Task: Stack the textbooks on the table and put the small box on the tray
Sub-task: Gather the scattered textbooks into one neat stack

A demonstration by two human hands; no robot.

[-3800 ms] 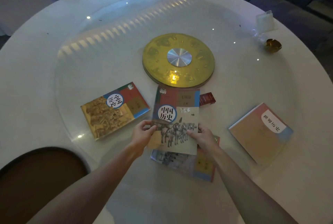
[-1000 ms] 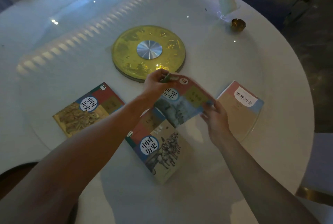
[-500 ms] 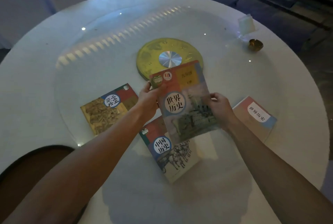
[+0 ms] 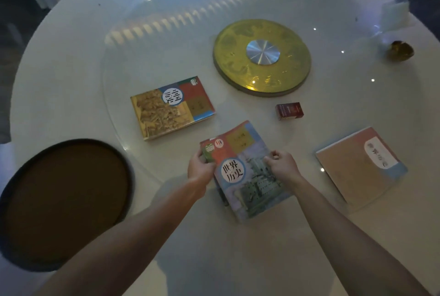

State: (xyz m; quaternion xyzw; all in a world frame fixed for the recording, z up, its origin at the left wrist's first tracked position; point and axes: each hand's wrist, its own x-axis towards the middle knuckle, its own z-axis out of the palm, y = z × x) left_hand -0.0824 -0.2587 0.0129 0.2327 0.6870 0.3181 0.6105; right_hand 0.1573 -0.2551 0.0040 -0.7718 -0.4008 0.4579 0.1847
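Both hands, left hand [image 4: 201, 167] and right hand [image 4: 283, 166], grip the top textbook [image 4: 245, 172] on the near stack; the small box [image 4: 289, 110] lies beyond, nearer the right hand, far from the tray [image 4: 64, 203].

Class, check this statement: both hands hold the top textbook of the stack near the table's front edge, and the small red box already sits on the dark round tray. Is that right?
Not quite. In the head view the small red box lies on the white table, near the gold disc, not on the dark round tray. The left hand and right hand do hold the top textbook.
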